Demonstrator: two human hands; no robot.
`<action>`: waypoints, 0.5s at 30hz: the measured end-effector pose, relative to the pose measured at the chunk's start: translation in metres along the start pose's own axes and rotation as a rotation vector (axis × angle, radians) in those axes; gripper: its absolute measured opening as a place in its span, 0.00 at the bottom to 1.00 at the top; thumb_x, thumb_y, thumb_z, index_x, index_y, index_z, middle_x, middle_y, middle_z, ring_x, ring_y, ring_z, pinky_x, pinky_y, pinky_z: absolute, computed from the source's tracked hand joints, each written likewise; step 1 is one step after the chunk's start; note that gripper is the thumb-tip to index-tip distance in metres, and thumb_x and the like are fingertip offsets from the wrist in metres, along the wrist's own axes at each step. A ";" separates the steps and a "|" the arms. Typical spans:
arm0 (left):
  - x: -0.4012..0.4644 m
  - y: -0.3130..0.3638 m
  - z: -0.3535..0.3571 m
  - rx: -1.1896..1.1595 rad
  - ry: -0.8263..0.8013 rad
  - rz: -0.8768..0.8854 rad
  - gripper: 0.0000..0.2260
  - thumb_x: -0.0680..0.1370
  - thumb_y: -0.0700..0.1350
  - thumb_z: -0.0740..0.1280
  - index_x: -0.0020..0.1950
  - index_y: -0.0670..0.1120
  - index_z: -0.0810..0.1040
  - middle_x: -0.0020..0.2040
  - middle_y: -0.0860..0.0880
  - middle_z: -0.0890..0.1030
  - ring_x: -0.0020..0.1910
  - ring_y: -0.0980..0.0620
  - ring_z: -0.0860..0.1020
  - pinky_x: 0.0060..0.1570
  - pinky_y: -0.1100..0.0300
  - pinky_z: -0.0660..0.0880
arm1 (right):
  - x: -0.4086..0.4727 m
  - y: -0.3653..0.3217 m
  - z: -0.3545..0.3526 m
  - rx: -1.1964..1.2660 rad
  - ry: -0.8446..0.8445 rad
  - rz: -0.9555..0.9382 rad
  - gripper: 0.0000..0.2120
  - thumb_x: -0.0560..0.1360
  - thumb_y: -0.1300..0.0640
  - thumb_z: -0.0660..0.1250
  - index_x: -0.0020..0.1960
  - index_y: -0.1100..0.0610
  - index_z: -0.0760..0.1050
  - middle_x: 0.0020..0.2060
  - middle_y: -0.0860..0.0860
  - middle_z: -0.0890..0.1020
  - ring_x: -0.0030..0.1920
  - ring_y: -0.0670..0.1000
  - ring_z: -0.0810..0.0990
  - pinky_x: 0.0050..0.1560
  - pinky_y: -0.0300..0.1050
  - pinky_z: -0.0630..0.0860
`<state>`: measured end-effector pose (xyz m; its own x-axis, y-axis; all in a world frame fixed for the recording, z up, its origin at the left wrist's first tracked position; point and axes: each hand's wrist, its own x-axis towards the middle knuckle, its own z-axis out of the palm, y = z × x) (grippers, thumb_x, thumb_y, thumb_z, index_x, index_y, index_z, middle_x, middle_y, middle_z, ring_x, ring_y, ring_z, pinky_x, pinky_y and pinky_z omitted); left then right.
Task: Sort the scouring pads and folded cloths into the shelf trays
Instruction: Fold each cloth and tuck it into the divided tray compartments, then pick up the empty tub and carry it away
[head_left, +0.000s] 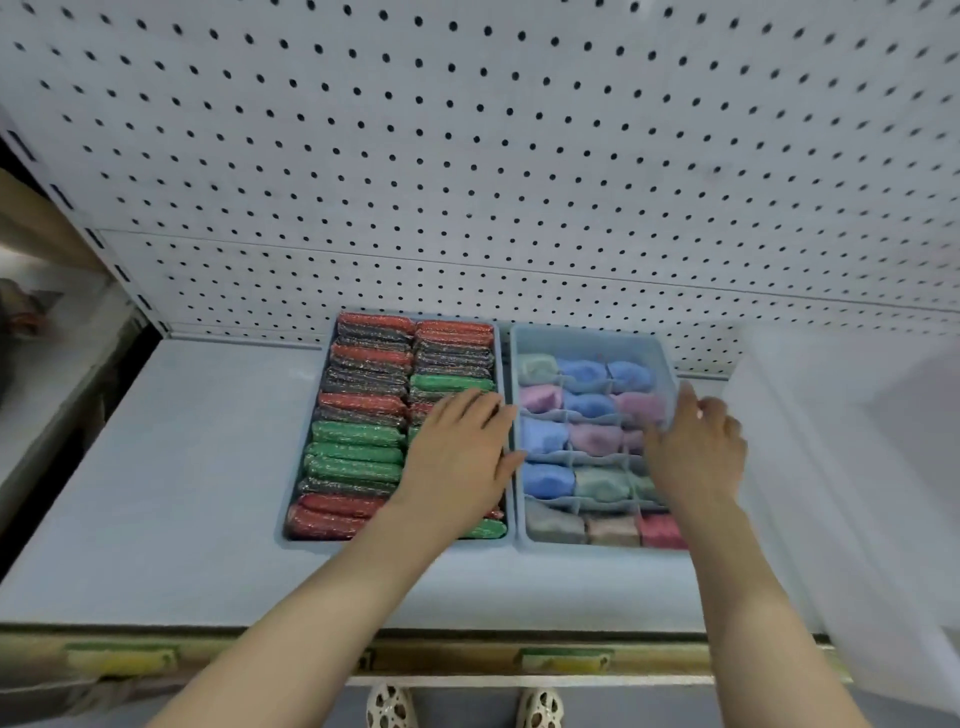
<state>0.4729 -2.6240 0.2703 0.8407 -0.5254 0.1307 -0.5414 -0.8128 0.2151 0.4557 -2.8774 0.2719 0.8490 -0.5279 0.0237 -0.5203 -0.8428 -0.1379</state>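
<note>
With both trays looking full, the flat left hand (460, 452) rests on the scouring pads (358, 431) while the right hand (693, 447) grips the cloth tray (592, 338) wall, so squaring it up seems next.

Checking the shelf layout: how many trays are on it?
2: the pad tray on the left under the left hand, the cloth tray touching it on the right, right hand at its rim.

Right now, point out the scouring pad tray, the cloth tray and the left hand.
scouring pad tray (306, 540): head view, front left rim.
cloth tray (587, 332): head view, back wall.
left hand (457, 452): head view, back of hand.
</note>
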 end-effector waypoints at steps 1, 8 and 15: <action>0.001 0.007 0.004 0.002 -0.016 -0.035 0.24 0.81 0.57 0.57 0.73 0.46 0.68 0.71 0.48 0.70 0.71 0.46 0.65 0.73 0.51 0.60 | 0.001 0.011 0.001 -0.013 -0.067 0.028 0.29 0.78 0.54 0.63 0.75 0.62 0.60 0.65 0.65 0.70 0.62 0.67 0.71 0.60 0.58 0.69; -0.004 0.018 0.012 0.025 0.022 -0.109 0.21 0.81 0.52 0.60 0.69 0.41 0.71 0.66 0.45 0.74 0.64 0.46 0.70 0.68 0.54 0.65 | 0.000 0.019 0.021 0.083 -0.125 -0.094 0.31 0.74 0.70 0.59 0.75 0.64 0.55 0.63 0.62 0.71 0.60 0.64 0.72 0.58 0.54 0.69; -0.004 0.020 0.007 0.031 -0.015 -0.126 0.21 0.82 0.51 0.60 0.71 0.41 0.69 0.68 0.45 0.71 0.67 0.45 0.68 0.70 0.55 0.63 | 0.000 0.020 0.008 0.057 -0.217 -0.124 0.31 0.76 0.65 0.60 0.77 0.63 0.52 0.66 0.61 0.69 0.63 0.62 0.72 0.60 0.52 0.70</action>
<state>0.4581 -2.6401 0.2676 0.9021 -0.4221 0.0898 -0.4315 -0.8800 0.1984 0.4461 -2.8934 0.2614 0.9091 -0.3809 -0.1687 -0.4102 -0.8891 -0.2032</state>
